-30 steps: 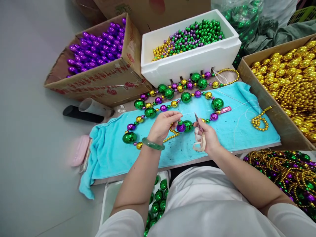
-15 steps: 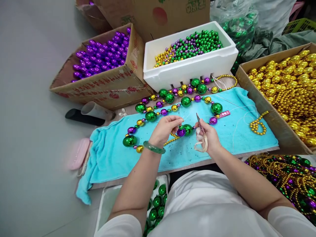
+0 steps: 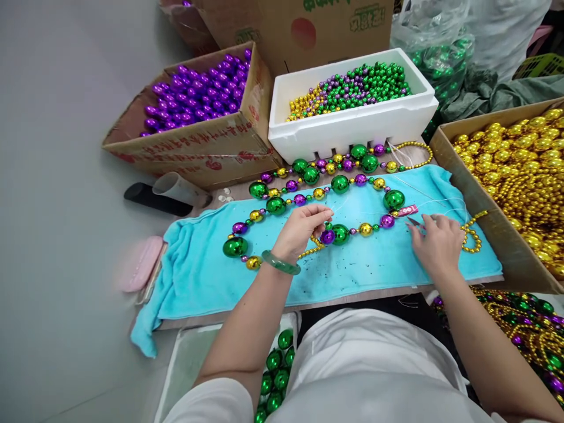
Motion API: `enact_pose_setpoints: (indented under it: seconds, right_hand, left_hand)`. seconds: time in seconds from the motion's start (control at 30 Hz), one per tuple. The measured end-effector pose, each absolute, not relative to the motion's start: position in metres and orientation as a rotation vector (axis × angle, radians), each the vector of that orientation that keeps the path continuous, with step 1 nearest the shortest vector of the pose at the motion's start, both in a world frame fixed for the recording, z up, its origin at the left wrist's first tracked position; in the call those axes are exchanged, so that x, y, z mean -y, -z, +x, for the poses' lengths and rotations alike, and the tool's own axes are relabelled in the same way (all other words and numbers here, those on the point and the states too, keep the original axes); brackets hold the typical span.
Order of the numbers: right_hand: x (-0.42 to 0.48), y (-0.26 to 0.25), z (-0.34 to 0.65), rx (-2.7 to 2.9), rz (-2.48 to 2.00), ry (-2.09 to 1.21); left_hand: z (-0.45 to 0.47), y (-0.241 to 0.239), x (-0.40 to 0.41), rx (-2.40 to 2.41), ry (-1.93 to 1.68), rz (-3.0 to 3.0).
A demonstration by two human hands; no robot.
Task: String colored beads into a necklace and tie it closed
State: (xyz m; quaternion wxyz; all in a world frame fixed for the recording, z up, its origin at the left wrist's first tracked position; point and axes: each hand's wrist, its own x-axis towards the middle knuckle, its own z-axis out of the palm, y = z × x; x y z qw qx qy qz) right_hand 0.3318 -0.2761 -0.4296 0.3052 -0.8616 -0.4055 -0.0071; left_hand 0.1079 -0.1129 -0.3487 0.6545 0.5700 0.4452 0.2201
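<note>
My left hand point(image 3: 304, 229), with a green bangle at its wrist, pinches a thin clear thread point(image 3: 341, 204) just above the bead string. Right below its fingertips lie a purple bead point(image 3: 327, 237) and a large green bead point(image 3: 341, 234), part of a looped bead necklace point(image 3: 276, 205) on the turquoise towel point(image 3: 211, 258). My right hand point(image 3: 438, 241) is palm down over the towel's right side, fingers curled over small pointed scissors. Only the scissors' dark tip point(image 3: 413, 221) shows, beside a pink tag point(image 3: 408, 211); their handles are hidden under the hand.
A carton of purple beads point(image 3: 185, 141) stands back left, beside a white foam box point(image 3: 352, 120) of small beads. At right is a carton of gold beads point(image 3: 506, 247). Finished-looking strands point(image 3: 524, 329) lie lower right. A pink case point(image 3: 141, 264) sits at the left edge.
My right hand has moved right with the scissors, away from my left hand, and turned palm down near the pink tag. My left hand keeps its pinch. The view has shifted slightly.
</note>
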Motion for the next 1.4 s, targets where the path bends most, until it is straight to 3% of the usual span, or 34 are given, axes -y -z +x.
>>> enact_pose_setpoints:
  seconds: [0.07, 0.2, 0.33, 0.6, 0.87, 1.0, 1.1, 1.23, 1.4]
  right_hand:
    - [0.269, 0.425, 0.323, 1.1, -2.108, -0.026]
    - [0.225, 0.407, 0.269, 0.961, -1.466, -0.603]
    - [0.191, 0.396, 0.226, 0.877, -1.24, -0.886]
    - [0.181, 0.385, 0.242, 0.966, -1.217, -0.819]
    - [0.159, 0.256, 0.352, 1.086, -1.208, -0.145]
    - [0.156, 0.224, 0.369, 1.042, -1.106, -0.184]
    - [0.154, 0.25, 0.362, 1.023, -1.149, -0.235]
    - [0.161, 0.323, 0.344, 1.077, -1.363, -0.356]
    - [0.189, 0.387, 0.3, 1.066, -1.301, -0.908]
  left_hand:
    - [0.11, 0.35, 0.116, -1.014, -0.509, 1.272]
    - [0.114, 0.35, 0.123, -1.012, -0.546, 1.229]
    - [0.114, 0.348, 0.129, -0.978, -0.598, 1.207]
    - [0.093, 0.335, 0.122, -1.0, -0.745, 1.205]
    - [0.029, 0.256, 0.053, -1.002, -1.393, 1.541]
    - [0.024, 0.26, 0.042, -1.013, -1.438, 1.58]
    - [0.041, 0.285, 0.054, -1.027, -1.35, 1.534]
    - [0.067, 0.329, 0.08, -1.09, -1.039, 1.571]
    - [0.084, 0.375, 0.106, -1.122, -0.783, 1.604]
